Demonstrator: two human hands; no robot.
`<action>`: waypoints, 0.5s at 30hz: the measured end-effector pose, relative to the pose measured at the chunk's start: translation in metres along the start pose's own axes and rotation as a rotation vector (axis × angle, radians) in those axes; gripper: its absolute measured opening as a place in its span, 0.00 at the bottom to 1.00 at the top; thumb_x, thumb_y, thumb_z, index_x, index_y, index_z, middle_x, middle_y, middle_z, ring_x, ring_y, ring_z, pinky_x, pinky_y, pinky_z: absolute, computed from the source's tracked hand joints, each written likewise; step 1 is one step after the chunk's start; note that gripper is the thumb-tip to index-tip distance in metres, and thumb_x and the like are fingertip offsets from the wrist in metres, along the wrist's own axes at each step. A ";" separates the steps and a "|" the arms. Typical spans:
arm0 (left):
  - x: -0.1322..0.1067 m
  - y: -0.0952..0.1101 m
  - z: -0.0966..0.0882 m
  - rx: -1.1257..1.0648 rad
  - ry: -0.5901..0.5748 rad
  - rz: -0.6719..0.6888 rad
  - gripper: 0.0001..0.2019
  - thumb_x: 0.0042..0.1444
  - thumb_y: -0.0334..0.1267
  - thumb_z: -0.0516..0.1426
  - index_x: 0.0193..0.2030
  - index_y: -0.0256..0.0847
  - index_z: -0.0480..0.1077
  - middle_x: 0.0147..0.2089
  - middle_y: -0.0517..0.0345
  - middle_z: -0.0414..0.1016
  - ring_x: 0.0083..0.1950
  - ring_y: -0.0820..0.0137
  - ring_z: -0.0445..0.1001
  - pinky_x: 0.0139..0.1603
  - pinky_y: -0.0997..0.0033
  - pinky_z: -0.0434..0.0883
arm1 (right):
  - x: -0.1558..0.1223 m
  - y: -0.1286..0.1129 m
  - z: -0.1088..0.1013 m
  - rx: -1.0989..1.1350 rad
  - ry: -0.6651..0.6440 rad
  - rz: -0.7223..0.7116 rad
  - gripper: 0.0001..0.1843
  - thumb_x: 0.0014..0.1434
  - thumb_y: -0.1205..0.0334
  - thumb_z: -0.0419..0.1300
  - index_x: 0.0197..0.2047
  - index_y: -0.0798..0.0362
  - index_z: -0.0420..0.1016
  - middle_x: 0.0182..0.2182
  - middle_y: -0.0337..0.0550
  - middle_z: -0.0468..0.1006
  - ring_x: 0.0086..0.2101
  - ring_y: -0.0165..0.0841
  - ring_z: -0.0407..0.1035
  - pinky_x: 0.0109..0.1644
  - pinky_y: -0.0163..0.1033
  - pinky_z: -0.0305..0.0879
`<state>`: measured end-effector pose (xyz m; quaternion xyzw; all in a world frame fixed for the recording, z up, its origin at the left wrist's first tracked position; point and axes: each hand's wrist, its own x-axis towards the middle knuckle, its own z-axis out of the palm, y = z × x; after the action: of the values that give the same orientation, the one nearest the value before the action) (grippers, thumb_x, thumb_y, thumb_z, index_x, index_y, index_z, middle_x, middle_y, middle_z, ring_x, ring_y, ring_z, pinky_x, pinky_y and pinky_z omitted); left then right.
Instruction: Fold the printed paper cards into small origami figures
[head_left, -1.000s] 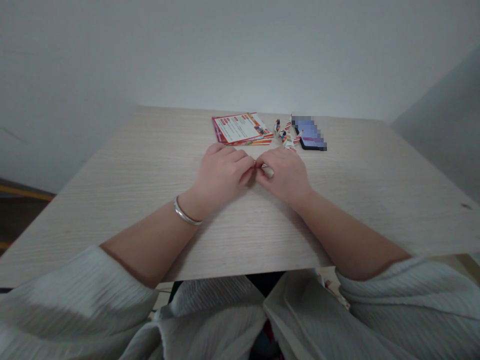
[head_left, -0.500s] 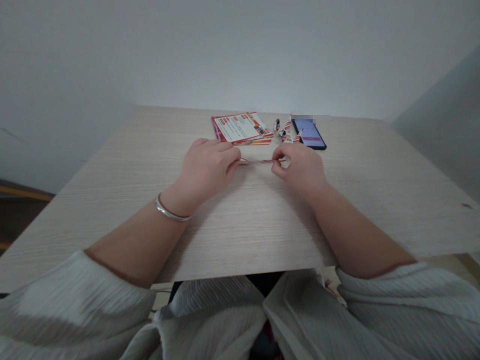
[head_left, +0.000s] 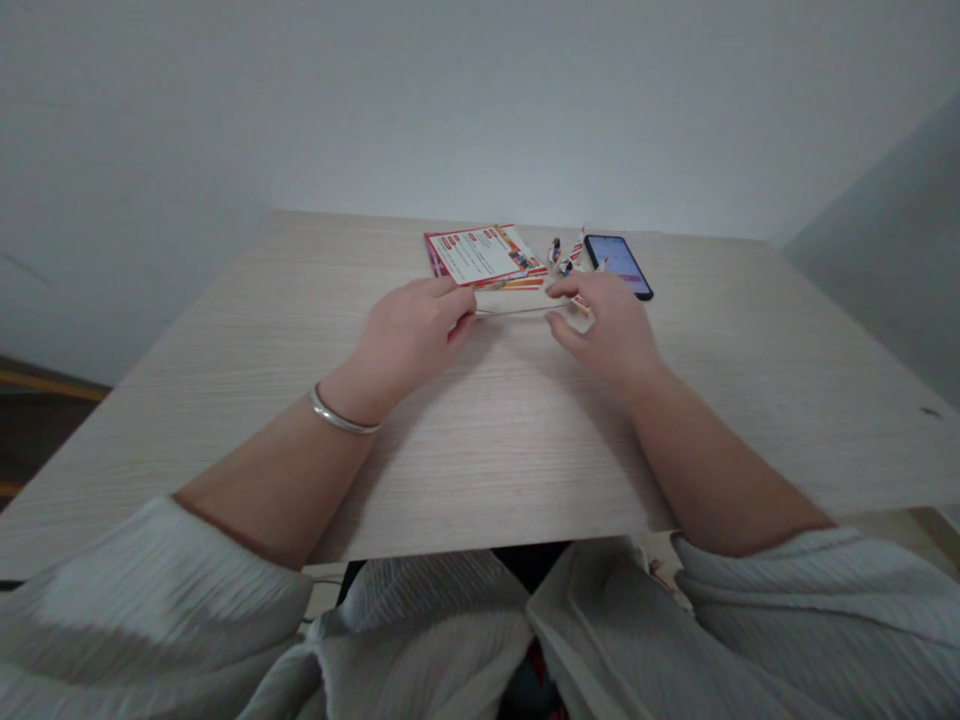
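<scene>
My left hand [head_left: 420,325] is closed, its thumb and fingers pinching one end of a thin sheet of paper [head_left: 514,312]. The sheet shows almost edge-on, as a narrow pale line above the table. At its other end my right hand [head_left: 604,322] has thumb and forefinger spread apart around it, not pinching. Just beyond the right fingers lie small folded paper pieces [head_left: 556,252] with red stripes and coloured print, partly hidden by that hand.
A stack of printed leaflets [head_left: 480,256] lies behind my left hand. A phone [head_left: 621,264] with a lit screen rests on the far right of them. The pale wooden table [head_left: 495,460] ends at a wall [head_left: 480,110].
My right thumb and forefinger have come apart from their pinch on the sheet. The sheet has tilted and looks thinner now. My left hand has shifted slightly, still gripping.
</scene>
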<state>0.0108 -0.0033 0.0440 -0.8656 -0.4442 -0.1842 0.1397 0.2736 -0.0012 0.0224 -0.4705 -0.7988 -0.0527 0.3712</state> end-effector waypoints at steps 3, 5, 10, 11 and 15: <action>0.001 0.004 0.003 -0.054 0.013 0.076 0.14 0.68 0.35 0.51 0.40 0.37 0.78 0.39 0.46 0.81 0.40 0.59 0.78 0.38 0.63 0.69 | 0.000 -0.016 0.006 -0.031 -0.111 -0.115 0.08 0.67 0.61 0.62 0.46 0.50 0.82 0.46 0.48 0.87 0.49 0.44 0.77 0.56 0.49 0.67; 0.001 0.008 0.003 -0.071 0.023 0.138 0.14 0.68 0.35 0.51 0.38 0.38 0.78 0.37 0.47 0.81 0.40 0.59 0.78 0.38 0.62 0.68 | 0.001 -0.027 0.009 -0.098 -0.155 -0.103 0.10 0.69 0.61 0.60 0.42 0.49 0.84 0.41 0.47 0.87 0.46 0.44 0.77 0.53 0.49 0.65; 0.003 0.017 0.002 -0.060 0.031 0.183 0.12 0.67 0.36 0.53 0.37 0.38 0.77 0.36 0.47 0.81 0.40 0.58 0.79 0.38 0.60 0.68 | 0.002 -0.044 0.010 -0.185 -0.223 -0.128 0.15 0.71 0.60 0.57 0.40 0.52 0.85 0.38 0.48 0.87 0.42 0.43 0.76 0.47 0.47 0.60; 0.003 0.017 0.001 -0.052 0.023 0.181 0.11 0.66 0.36 0.54 0.36 0.38 0.77 0.36 0.47 0.81 0.40 0.58 0.79 0.39 0.59 0.68 | 0.002 -0.045 0.010 -0.197 -0.233 -0.133 0.15 0.71 0.59 0.56 0.39 0.52 0.85 0.38 0.48 0.87 0.41 0.43 0.76 0.46 0.46 0.59; 0.004 0.014 0.001 -0.019 -0.039 0.156 0.09 0.63 0.35 0.56 0.36 0.38 0.77 0.37 0.48 0.82 0.42 0.56 0.80 0.43 0.58 0.70 | 0.003 -0.043 0.009 -0.218 -0.281 -0.154 0.16 0.70 0.62 0.55 0.37 0.53 0.84 0.37 0.48 0.86 0.40 0.42 0.75 0.44 0.46 0.58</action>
<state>0.0250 -0.0078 0.0436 -0.9022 -0.3764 -0.1600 0.1368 0.2337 -0.0192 0.0295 -0.4481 -0.8660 -0.1008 0.1978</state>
